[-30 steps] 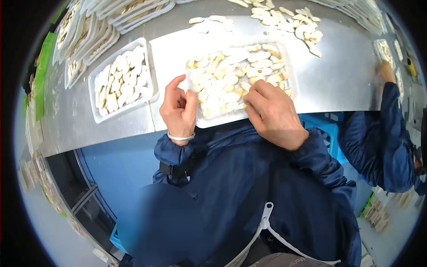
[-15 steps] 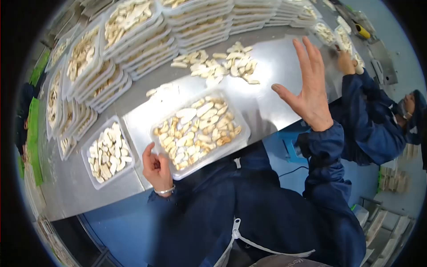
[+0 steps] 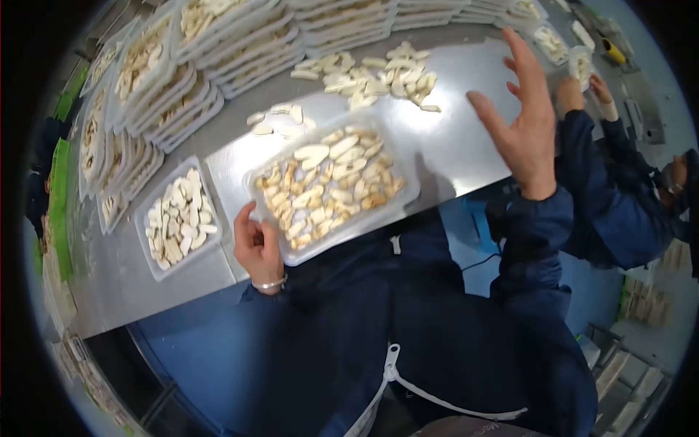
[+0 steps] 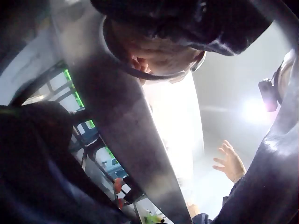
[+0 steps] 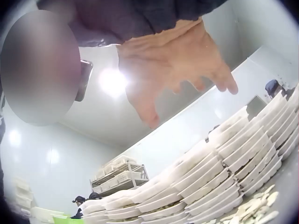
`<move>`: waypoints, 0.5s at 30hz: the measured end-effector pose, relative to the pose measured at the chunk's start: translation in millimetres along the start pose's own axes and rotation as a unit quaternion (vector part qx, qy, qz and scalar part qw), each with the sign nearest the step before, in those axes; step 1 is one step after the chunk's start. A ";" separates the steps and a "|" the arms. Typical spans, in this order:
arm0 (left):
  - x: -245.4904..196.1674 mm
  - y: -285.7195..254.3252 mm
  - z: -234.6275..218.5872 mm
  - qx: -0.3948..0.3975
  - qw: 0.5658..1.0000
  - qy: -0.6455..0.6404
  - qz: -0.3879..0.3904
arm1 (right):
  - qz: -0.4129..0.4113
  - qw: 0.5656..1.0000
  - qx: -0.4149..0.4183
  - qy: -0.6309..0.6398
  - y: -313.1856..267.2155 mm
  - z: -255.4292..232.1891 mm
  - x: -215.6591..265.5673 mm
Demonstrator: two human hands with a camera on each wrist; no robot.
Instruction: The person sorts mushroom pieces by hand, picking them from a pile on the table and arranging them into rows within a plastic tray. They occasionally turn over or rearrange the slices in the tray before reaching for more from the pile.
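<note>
A clear plastic tray of pale, brown-edged slices, like sliced mushroom, lies on the metal table before me. At its near left corner is my left hand, fingers loosely curled and the thumb beside the tray wall. A white band circles that wrist. My right hand is raised to the right of the tray, fingers spread and holding nothing. In the right wrist view the same right hand shows with fingers apart. The left wrist view mostly hides the left fingers behind the wrist.
A smaller tray of white slices stands to the left. Loose slices lie in a heap behind the big tray, with a few slices nearer. Stacked filled trays line the back. Another person's arm works at right.
My right hand has lifted off the slices in the tray and moved right, its fingers spreading. My left hand stays by the tray's corner. The head view has shifted, showing more stacked trays.
</note>
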State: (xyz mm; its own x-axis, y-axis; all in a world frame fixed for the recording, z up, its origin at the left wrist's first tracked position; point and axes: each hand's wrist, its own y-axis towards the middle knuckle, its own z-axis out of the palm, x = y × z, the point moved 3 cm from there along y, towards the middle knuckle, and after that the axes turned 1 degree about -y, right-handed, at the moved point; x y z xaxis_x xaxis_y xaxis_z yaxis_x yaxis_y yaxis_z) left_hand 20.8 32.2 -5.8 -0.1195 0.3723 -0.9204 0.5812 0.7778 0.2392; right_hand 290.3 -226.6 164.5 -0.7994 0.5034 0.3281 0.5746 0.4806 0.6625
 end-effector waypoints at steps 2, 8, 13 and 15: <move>0.3 0.7 0.5 0.001 1.000 -0.008 -0.011 | 0.047 0.997 0.063 -0.014 -6.8 8.3 -13.0; -3.7 1.6 -0.3 -0.003 1.000 0.010 -0.017 | 0.064 0.971 0.225 -0.045 2.1 36.2 -43.3; -5.6 1.8 0.3 -0.005 1.000 0.024 -0.019 | -0.035 0.948 0.305 -0.080 19.5 76.4 -54.3; -6.4 2.8 0.6 -0.003 1.000 0.018 -0.020 | -0.067 0.949 0.302 -0.067 18.2 99.3 -58.1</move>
State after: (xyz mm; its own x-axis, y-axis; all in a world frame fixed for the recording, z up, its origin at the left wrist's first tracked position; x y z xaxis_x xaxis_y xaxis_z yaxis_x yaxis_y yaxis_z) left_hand 23.7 31.8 0.5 -0.1712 0.3597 -0.9172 0.5709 0.7949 0.2052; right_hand 364.7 -175.8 90.7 -0.8661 0.4758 0.1531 0.4975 0.8502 0.1720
